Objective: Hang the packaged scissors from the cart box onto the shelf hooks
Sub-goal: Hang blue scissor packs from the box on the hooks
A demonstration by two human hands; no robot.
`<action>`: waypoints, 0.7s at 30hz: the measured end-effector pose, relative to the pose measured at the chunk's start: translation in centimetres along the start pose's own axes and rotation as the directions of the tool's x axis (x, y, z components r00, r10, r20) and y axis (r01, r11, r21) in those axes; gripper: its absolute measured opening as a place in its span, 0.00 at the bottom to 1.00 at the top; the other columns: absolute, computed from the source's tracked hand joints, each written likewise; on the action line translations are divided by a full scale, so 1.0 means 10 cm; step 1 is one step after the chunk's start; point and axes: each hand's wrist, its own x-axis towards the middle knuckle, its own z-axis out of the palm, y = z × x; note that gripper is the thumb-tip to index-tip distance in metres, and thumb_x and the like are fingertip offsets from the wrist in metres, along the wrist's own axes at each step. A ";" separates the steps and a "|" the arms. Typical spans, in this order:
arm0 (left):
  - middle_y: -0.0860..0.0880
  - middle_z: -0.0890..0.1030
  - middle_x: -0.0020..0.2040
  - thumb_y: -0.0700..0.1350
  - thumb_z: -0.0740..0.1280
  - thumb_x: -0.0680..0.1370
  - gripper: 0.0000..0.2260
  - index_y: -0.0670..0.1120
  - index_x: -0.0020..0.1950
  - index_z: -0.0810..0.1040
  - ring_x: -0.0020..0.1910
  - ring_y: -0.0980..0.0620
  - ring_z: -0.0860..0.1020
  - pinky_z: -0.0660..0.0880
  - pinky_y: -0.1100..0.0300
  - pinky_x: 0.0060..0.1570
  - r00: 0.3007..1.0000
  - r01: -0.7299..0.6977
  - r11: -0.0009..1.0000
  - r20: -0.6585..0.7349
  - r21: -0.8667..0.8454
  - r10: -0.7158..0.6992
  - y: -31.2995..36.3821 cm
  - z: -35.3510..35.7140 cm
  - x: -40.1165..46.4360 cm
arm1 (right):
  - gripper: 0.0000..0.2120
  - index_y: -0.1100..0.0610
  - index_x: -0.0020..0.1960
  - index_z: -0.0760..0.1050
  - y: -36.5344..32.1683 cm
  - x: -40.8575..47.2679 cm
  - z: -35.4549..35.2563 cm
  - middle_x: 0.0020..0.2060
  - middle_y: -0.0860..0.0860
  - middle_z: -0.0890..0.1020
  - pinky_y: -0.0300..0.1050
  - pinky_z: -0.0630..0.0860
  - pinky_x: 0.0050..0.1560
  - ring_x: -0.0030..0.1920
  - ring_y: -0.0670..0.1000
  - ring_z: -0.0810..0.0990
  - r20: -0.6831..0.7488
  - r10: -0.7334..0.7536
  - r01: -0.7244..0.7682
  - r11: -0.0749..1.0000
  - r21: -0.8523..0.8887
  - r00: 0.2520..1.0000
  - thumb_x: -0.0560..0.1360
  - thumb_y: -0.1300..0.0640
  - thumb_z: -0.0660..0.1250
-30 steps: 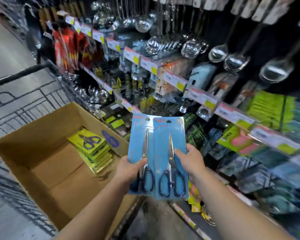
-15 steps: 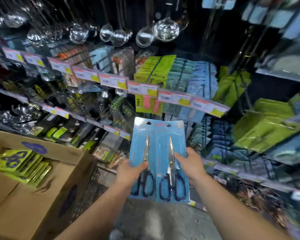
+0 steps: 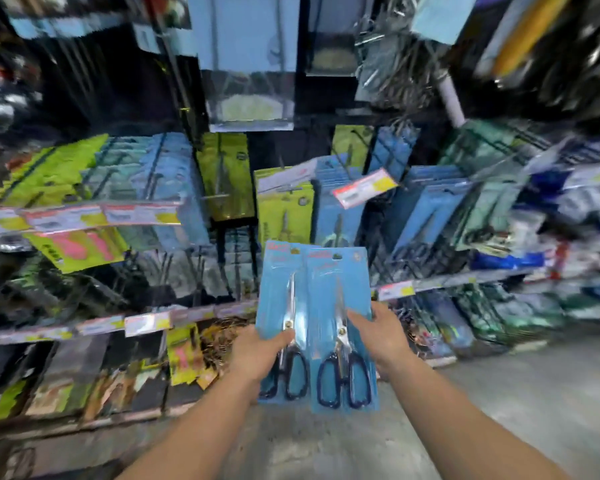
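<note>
Before me: price tags (image 3: 365,187) along the rails, pink-and-yellow packets (image 3: 80,247) at left, grey floor (image 3: 541,403) below.

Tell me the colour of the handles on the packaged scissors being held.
Dark blue, almost black, scissor handles against light blue cards, seen in the head view.

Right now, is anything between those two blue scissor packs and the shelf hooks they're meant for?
Nothing visible. The left hand and right hand hold the two blue scissor packs in open air before the hanging blue packs. The hooks themselves are too blurred to make out.
</note>
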 end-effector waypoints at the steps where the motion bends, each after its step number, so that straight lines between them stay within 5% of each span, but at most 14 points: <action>1: 0.49 0.85 0.49 0.47 0.78 0.71 0.15 0.45 0.54 0.81 0.45 0.54 0.82 0.74 0.63 0.39 1.000 -0.010 1.000 0.019 0.003 0.010 0.03 0.14 0.01 | 0.10 0.56 0.57 0.79 0.05 0.01 -0.13 0.49 0.50 0.84 0.46 0.78 0.50 0.46 0.51 0.82 -0.034 0.023 -0.022 0.999 0.028 0.999 0.77 0.55 0.69; 4: 0.52 0.83 0.44 0.46 0.77 0.72 0.09 0.48 0.49 0.81 0.43 0.56 0.80 0.72 0.64 0.38 0.996 -0.041 0.999 0.078 0.022 0.039 0.18 0.47 -0.01 | 0.07 0.57 0.54 0.78 0.17 0.01 -0.45 0.45 0.52 0.84 0.44 0.76 0.41 0.41 0.51 0.81 -0.107 0.084 -0.070 0.989 0.128 0.991 0.76 0.57 0.68; 8: 0.51 0.84 0.47 0.46 0.75 0.74 0.05 0.50 0.46 0.81 0.45 0.55 0.81 0.74 0.60 0.45 0.981 -0.094 0.995 0.173 0.019 0.090 0.33 0.78 -0.02 | 0.02 0.55 0.49 0.78 0.22 -0.02 -0.74 0.41 0.51 0.83 0.46 0.77 0.43 0.39 0.51 0.80 -0.185 0.118 -0.074 0.971 0.228 0.976 0.77 0.59 0.68; 13: 0.58 0.80 0.44 0.49 0.73 0.76 0.08 0.50 0.53 0.79 0.41 0.65 0.75 0.69 0.61 0.49 0.949 -0.098 0.995 0.301 0.001 0.093 0.46 1.12 0.12 | 0.08 0.58 0.52 0.79 0.21 0.08 -0.98 0.41 0.53 0.84 0.51 0.78 0.44 0.38 0.53 0.79 -0.267 0.149 -0.078 0.962 0.261 0.952 0.77 0.55 0.67; 17: 0.55 0.82 0.45 0.51 0.73 0.76 0.09 0.49 0.51 0.80 0.43 0.60 0.77 0.70 0.58 0.50 0.942 -0.087 0.995 0.328 0.051 0.066 0.58 1.30 0.34 | 0.09 0.59 0.52 0.78 0.14 0.21 -1.12 0.41 0.55 0.82 0.45 0.74 0.39 0.37 0.52 0.77 -0.304 0.192 -0.100 0.951 0.294 0.933 0.79 0.53 0.66; 21: 0.49 0.83 0.54 0.55 0.74 0.73 0.17 0.46 0.55 0.80 0.49 0.52 0.80 0.72 0.57 0.51 0.947 -0.083 0.993 0.317 0.085 0.052 0.71 1.49 0.58 | 0.12 0.58 0.50 0.78 0.04 0.42 -1.22 0.47 0.63 0.83 0.58 0.79 0.51 0.40 0.54 0.78 -0.338 0.201 -0.086 0.942 0.326 0.920 0.78 0.50 0.66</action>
